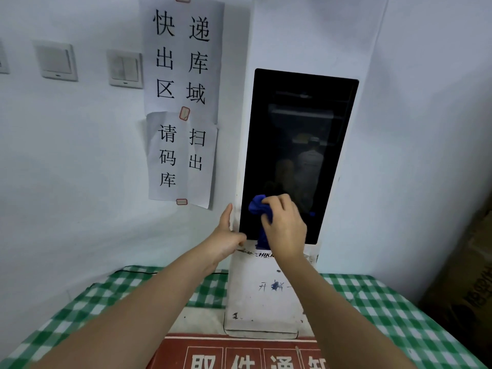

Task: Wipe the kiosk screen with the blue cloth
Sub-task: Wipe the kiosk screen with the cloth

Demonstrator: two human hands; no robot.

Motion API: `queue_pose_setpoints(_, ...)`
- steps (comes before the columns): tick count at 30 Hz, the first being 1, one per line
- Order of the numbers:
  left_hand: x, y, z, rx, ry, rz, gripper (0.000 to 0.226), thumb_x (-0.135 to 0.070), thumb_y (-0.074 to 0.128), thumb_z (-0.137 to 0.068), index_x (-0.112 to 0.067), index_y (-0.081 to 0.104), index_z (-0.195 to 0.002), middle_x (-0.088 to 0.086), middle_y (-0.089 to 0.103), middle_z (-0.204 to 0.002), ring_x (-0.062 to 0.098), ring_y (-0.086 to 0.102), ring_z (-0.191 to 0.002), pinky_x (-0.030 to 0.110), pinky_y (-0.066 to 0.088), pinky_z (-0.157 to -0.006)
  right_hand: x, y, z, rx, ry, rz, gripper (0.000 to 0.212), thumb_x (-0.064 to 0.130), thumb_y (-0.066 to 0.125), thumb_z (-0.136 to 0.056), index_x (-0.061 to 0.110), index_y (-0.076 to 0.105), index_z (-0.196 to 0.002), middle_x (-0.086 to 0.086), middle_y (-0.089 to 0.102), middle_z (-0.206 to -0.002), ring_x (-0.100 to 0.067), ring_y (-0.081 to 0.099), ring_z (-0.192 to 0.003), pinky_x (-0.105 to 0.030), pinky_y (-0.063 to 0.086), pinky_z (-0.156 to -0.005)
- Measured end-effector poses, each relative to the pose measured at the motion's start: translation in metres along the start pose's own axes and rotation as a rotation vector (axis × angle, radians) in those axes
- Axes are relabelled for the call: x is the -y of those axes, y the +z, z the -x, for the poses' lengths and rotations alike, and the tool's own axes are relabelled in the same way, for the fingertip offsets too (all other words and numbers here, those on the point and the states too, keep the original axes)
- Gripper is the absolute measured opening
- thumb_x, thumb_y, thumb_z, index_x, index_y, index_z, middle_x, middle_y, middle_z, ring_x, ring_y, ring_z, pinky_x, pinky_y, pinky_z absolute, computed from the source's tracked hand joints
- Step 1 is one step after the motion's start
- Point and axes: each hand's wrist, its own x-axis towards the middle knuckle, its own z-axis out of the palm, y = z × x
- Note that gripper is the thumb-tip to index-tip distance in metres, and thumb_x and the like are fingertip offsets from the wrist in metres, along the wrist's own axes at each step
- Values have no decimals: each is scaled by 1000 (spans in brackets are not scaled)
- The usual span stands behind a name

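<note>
Wiping is under way: the right hand (283, 226) grips the bunched blue cloth (259, 209) against the tall black glass kiosk screen (300, 123), low down; the left hand (226, 235), fingers straight, braces the white kiosk's edge. The untouched upper glass likely comes next.

One head-worn camera looks forward and slightly down, close to the kiosk screen (300, 155) at arm's reach.

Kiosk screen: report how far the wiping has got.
Done: the blue cloth is picked up and already on the glass. In hand: the right hand holds it bunched against the lower left of the kiosk screen, while the left hand steadies the kiosk's left edge. Left: the picture cannot show which parts are wiped; the middle and top are untouched by the cloth right now.
</note>
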Motion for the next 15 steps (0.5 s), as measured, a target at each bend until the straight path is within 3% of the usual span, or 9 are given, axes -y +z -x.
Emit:
queue_pose_setpoints(1, 2, 1, 1, 2, -6, -4, 91, 7, 48, -87, -37, 1, -152, 4, 15, -160, 17, 43, -129, 31, 44, -100, 1, 0, 0, -28, 63, -33, 31, 7, 76, -69, 14, 64, -97, -3, 60, -95, -22, 61, -82, -28, 46, -44)
queue_pose_setpoints(3, 6, 4, 2, 12, -11, -7, 91, 8, 49, -87, -30, 2, -154, 4, 16, -160, 19, 37, -135, 30, 45, -97, 5, 2, 1, -68, 123, -76, 33, 5, 77, -69, 13, 64, -98, -3, 60, -96, -22, 60, -83, -28, 46, -46)
queue_pose_setpoints(6, 8, 4, 0, 23, -32, -44, 87, 8, 49, -85, -21, 6, -154, 1, 24, -155, 17, 46, -117, 30, 49, -91, 14, 9, 5, -40, 77, -64, 36, 5, 79, -65, 13, 64, -96, -3, 59, -95, -21, 60, -82, -26, 44, -42)
queue_pose_setpoints(9, 12, -2, -5, 20, -57, -65, 82, 4, 51, -82, -22, 15, -151, 1, 41, -137, 19, 53, -103, 41, 48, -99, 21, 18, 12, 69, -168, 56, 38, 6, 81, -58, 14, 65, -92, -4, 59, -91, -21, 58, -75, -22, 36, -36)
queue_pose_setpoints(12, 13, -5, -5, 19, -66, -92, 78, 3, 51, -82, -23, 20, -148, 2, 49, -128, 18, 52, -97, 40, 48, -98, 15, 17, 8, 122, -380, 126, 39, 5, 80, -57, 14, 66, -92, -4, 59, -89, -21, 56, -70, -22, 33, -34)
queue_pose_setpoints(15, 11, -4, -2, 37, -60, -91, 81, 4, 47, -82, -23, 15, -151, -2, 41, -140, 15, 52, -101, 38, 47, -100, 7, 8, -3, 58, -277, 84, 35, 5, 77, -64, 14, 67, -96, -5, 59, -90, -22, 57, -75, -24, 36, -36)
